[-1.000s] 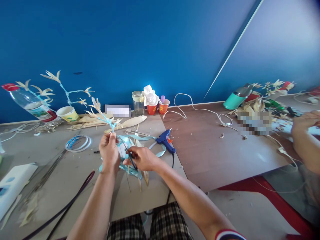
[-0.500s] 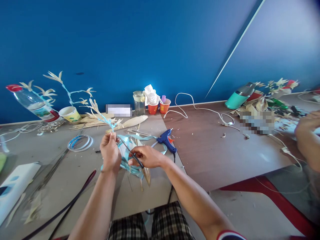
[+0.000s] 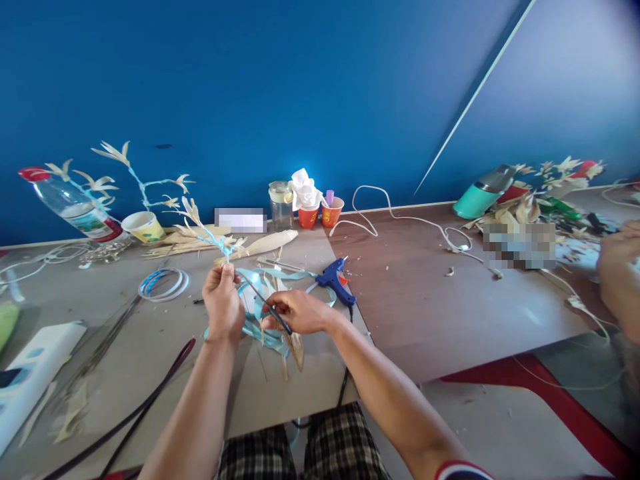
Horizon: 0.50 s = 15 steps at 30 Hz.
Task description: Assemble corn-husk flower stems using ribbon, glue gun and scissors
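Note:
My left hand (image 3: 223,303) is closed in a pinch around the lower end of a flower branch (image 3: 226,249). The branch has pale husk-like petals and a stem wrapped in light-blue tape. Close by on the right, my right hand (image 3: 300,311) is closed on a long, thin dark tool (image 3: 278,317) that looks like tweezers; its narrow tip points up-left at the left fingertips. Whether the tip touches the stem I cannot tell. Under both hands lies a loose heap of light-blue ribbon (image 3: 273,341) with dry husk pieces (image 3: 296,350) in it.
A blue glue gun (image 3: 336,280) lies right of the ribbon. Ribbon rolls (image 3: 164,285), thin wires and a white power strip (image 3: 40,373) are at left. Along the wall stand a tilted bottle (image 3: 83,212), paper cups (image 3: 331,213) and a jar (image 3: 281,207). Another person's arm (image 3: 620,273) shows at far right.
The whole view has shifted slightly, so things sit a little further right. Both hands keep nearly the same pose, still holding the branch and the dark tool.

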Motion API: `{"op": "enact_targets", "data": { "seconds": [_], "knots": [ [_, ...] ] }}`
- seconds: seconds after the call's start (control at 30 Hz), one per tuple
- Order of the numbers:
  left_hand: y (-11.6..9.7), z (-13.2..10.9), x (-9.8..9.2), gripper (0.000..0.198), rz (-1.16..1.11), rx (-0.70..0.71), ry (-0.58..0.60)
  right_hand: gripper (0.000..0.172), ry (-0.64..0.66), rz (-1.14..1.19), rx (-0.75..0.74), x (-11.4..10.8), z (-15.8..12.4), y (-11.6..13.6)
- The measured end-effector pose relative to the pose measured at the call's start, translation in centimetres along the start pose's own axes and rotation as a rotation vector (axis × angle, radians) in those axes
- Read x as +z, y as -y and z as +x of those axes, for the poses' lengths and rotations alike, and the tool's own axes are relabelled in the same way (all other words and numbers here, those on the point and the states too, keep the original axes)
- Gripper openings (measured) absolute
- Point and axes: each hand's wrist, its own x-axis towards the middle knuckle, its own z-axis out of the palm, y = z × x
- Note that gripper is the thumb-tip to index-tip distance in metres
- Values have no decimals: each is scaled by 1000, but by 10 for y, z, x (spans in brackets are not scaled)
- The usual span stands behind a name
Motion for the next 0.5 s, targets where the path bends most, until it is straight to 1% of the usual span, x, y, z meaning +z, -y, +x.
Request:
{"op": "enact_targets", "data": {
  "seconds": [0.13, 0.17, 0.2, 0.23, 0.27, 0.33, 0.4, 0.43, 0.5],
  "knots": [
    [3, 3, 0, 26, -117, -9, 0, 38, 182, 230, -35, -16, -8, 2],
    [4, 4, 1, 26, -133, -14, -3, 40, 182, 293, -64, -20, -10, 1],
    [5, 5, 1, 26, -137, -18, -3, 42, 153, 342, -95, -24, -11, 1],
    [6, 6, 1, 26, -132, -18, -2, 45, 96, 375, -115, -26, -10, -1],
    [8, 7, 1, 25, -121, -14, 3, 46, 9, 381, -115, -27, -9, -3],
    [12, 7, 1, 24, -101, -4, 27, 45, -198, 279, -35, -25, -4, -8],
    [15, 7, 1, 24, -95, -5, 47, 39, -397, 23, 111, -17, 2, -13],
    [17, 7, 0, 25, -94, -8, 54, 36, -463, -116, 170, -12, 5, -15],
    [19, 7, 0, 26, -86, -13, 66, 36, -530, -329, 219, -3, 8, -17]
  ]
}}
